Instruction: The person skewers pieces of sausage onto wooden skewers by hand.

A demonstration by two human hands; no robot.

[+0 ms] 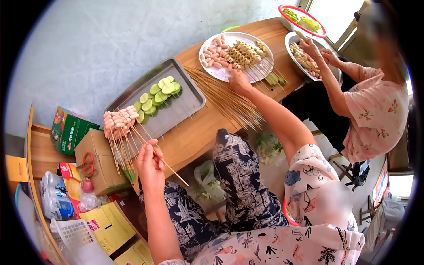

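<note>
My left hand [150, 162] is closed in a pinch around a bamboo skewer [176, 176], which slants past the fingers beside the tray's near end. My right hand [240, 82] reaches to the near rim of a white plate [244, 36], its fingers curled at the small pink sausages [214, 54]; what is between the fingertips is hidden. Also on the plate are skewers of pale brown spiralled food [242, 54]. A grey metal tray [176, 117] carries skewered green slices [159, 92] and stacked skewers of pink sausages [119, 121]. Loose bamboo skewers [221, 97] lie fanned between tray and plate.
At right, a person [371, 106] works with both hands over a metal bowl [289, 42] of food. A red-rimmed basin [324, 33] of greens stands behind. Left are a cardboard box [95, 154], red scissors [88, 163], a green carton [73, 132] and a white basket [77, 234].
</note>
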